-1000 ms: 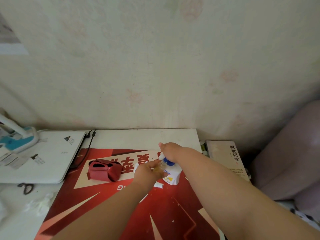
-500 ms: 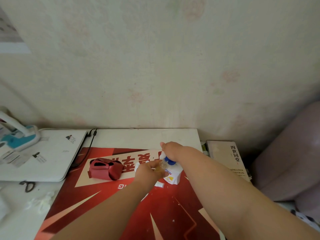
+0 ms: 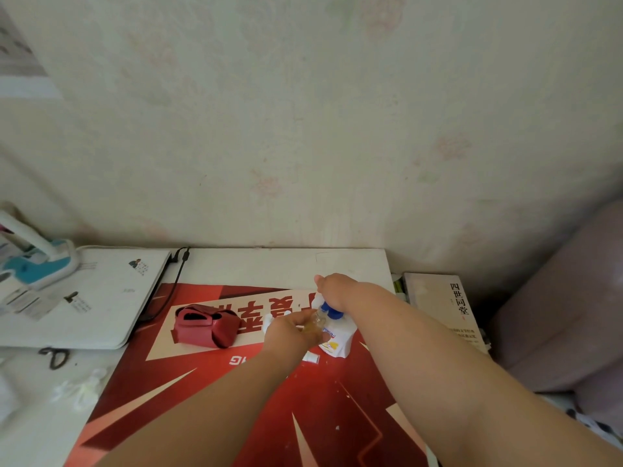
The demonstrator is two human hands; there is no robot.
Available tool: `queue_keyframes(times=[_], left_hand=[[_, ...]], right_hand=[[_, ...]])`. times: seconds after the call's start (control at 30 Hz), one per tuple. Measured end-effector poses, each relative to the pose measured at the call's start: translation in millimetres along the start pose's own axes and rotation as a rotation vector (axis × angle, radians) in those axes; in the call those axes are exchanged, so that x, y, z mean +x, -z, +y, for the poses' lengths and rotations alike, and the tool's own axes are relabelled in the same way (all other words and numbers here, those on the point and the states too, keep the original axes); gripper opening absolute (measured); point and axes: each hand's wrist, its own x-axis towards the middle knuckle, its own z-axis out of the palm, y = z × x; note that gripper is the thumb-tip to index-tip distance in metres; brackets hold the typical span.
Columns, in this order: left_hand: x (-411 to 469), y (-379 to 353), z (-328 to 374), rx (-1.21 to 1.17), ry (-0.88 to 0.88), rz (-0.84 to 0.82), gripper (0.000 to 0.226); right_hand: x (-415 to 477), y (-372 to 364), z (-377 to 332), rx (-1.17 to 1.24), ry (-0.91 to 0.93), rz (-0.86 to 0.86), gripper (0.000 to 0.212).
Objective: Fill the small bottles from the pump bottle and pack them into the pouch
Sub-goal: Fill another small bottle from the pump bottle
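- Low centre of the frame: a small white cap (image 3: pixel 312 357) lies loose on the red mat (image 3: pixel 236 399) beside the left wrist; a shift of the forearm could knock it off the surface
- Centre: the left hand (image 3: pixel 290 332) has its grip closed round a small clear bottle (image 3: pixel 315 322) tilted up to the spout; if the mouth slips off the spout, liquid lands on the fingers and mat (the opening looks narrow, so aim matters)
- Just behind: the right hand (image 3: pixel 335 293) presses down on the blue pump head of the white pump bottle (image 3: pixel 338 340), grip closed over it; a hard push could overfill the little bottle or tip the pump bottle
- Left of centre: the red pouch (image 3: pixel 205 326) lies well apart from the bottles, so a wet bottle would drip across the mat on its way in
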Motion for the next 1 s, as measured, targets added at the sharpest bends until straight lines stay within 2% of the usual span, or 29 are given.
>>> queue_keyframes(times=[0.47,0.87,1.0], left_hand=[[0.6,0.1,-1.7,0.003,-0.013,0.008,0.051],[4.4,-0.1,-9.3,-0.005,-0.045,-0.021,0.051],[6.8,0.0,-8.5,0.014,-0.057,-0.022,0.049]], right_hand=[[3.4,-3.5,1.3,-0.055,-0.003,0.026,0.066],[20.3,-17.4,3.5,-0.067,-0.093,0.01,0.085],[18.8,-18.2,5.8,-0.042,-0.088,0.035,0.076]])
